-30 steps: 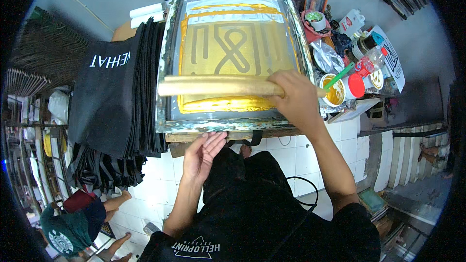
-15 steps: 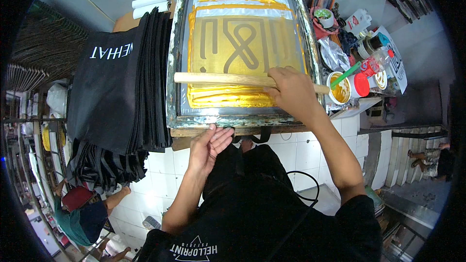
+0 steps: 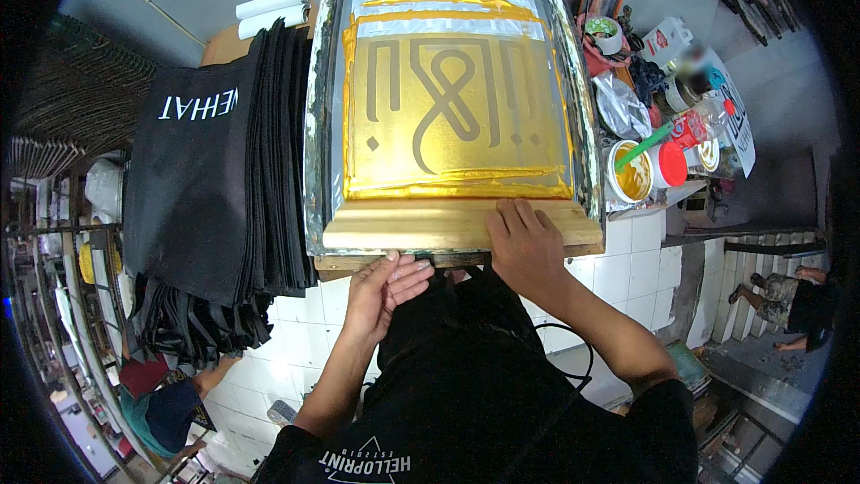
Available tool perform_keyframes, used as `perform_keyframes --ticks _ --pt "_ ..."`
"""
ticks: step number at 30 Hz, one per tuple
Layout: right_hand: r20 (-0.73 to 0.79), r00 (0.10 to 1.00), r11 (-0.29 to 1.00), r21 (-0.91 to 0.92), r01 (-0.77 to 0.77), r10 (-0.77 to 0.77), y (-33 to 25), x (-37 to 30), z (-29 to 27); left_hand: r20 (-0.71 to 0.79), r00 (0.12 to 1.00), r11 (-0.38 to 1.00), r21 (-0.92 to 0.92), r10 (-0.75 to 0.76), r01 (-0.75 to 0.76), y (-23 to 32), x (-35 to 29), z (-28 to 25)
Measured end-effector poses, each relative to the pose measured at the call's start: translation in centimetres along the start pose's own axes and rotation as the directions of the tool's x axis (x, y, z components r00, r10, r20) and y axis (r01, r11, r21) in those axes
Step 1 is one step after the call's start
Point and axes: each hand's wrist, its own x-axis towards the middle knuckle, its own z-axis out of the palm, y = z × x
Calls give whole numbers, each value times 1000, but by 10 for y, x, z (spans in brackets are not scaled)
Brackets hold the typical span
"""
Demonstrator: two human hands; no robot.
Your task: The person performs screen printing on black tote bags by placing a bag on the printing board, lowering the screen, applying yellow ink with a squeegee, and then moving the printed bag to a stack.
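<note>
A screen-printing frame (image 3: 318, 125) with paint-stained edges lies in front of me. Gold ink coats its mesh (image 3: 385, 157), where a grey looping design shows, and a thick ridge of ink (image 3: 448, 186) runs along the near side. My right hand (image 3: 530, 246) is closed on a wooden squeegee (image 3: 421, 226), which lies across the frame's near end, its blade hidden. At the near edge, left of centre, my left hand (image 3: 387, 296) is palm up with fingers stretched out. Its thumb touches the frame's rim.
Black fabric bags (image 3: 206, 152) are stacked at the left, with two white rolls (image 3: 273, 13) behind. On the right stand a tub of gold ink (image 3: 632, 177) holding a green stick (image 3: 647, 143), a red-lidded jar (image 3: 670, 164) and bottles. Other people are at lower left and far right.
The squeegee has come toward me from the inked mesh to the frame's near end, with its handle tipped. The looping design is now fully uncovered. My left hand has stayed nearly in place.
</note>
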Motion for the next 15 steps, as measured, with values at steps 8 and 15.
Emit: perform_keyframes --ticks 8,15 --pt "-169 984 996 -73 43 -55 43 75 15 159 982 969 238 -106 66 27 -17 -10" --pt "-232 972 996 -89 8 -28 108 174 41 71 992 946 300 102 -119 61 -32 -6"
